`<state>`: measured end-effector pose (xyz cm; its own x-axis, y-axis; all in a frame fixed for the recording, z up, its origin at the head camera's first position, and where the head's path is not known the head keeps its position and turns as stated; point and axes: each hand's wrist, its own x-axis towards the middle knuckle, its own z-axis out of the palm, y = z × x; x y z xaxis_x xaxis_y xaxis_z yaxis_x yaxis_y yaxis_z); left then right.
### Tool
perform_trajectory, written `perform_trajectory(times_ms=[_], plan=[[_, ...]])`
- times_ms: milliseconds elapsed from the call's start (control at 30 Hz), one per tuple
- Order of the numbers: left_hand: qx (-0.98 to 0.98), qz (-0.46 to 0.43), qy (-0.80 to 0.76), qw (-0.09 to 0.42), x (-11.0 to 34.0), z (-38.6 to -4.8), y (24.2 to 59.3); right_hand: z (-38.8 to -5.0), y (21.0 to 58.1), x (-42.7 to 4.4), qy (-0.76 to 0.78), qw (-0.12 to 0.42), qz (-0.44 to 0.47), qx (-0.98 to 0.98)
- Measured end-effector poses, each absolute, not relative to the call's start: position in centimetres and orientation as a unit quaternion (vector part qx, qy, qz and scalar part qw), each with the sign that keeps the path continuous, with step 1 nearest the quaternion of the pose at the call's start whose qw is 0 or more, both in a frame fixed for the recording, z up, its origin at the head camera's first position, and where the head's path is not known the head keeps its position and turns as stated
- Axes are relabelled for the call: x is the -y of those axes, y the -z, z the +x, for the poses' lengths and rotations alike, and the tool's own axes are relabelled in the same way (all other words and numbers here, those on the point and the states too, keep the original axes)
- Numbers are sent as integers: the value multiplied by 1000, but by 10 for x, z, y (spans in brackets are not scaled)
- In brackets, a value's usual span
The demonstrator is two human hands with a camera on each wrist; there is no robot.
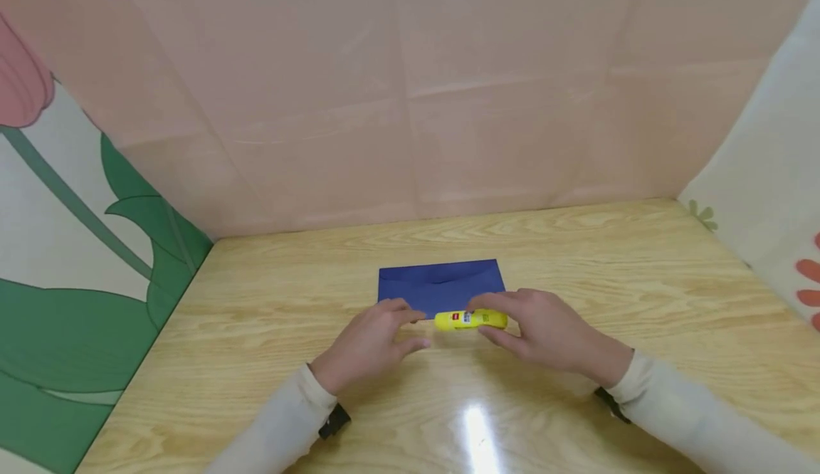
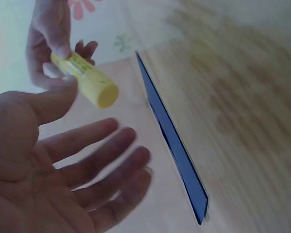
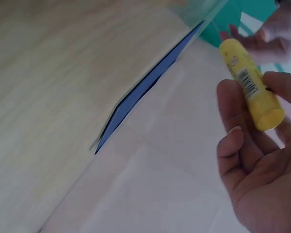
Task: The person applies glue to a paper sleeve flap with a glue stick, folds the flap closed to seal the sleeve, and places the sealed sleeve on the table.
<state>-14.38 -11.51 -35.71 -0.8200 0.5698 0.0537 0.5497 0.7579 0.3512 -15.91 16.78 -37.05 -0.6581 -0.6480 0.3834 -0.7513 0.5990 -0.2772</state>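
Note:
A yellow glue stick (image 1: 470, 319) with its cap on is held above the table by my right hand (image 1: 544, 328), thumb and fingers pinching its right end. In the right wrist view the glue stick (image 3: 250, 85) shows a barcode on its side. My left hand (image 1: 376, 342) is just left of the capped end, its fingers and thumb spread apart with nothing between them; the left wrist view shows a gap between this hand (image 2: 63, 160) and the glue stick (image 2: 87, 80). Behind both hands lies a dark blue envelope (image 1: 438, 285), its near edge partly hidden.
A light wood-grain table (image 1: 269, 303) carries everything. A pink-beige sheet (image 1: 397, 104) hangs along the back edge. A leaf-patterned panel (image 1: 64, 332) borders the left, and a white flowered panel (image 1: 769, 211) the right. Glare (image 1: 480, 438) shines near the front.

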Motion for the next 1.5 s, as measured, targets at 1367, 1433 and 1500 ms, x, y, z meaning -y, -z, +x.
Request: perform_trajectory(times_ms=[1367,1433,1500], plan=[[-957,278,-13,78,124,-149,372,-180,375,-189,-32,4,223,974],[-957,278,-12,78,124,-149,372,-181,375,-189,-34,2,223,974],[-958,277,-12,80,124,-149,372,-181,376,-189,-36,0,224,974]])
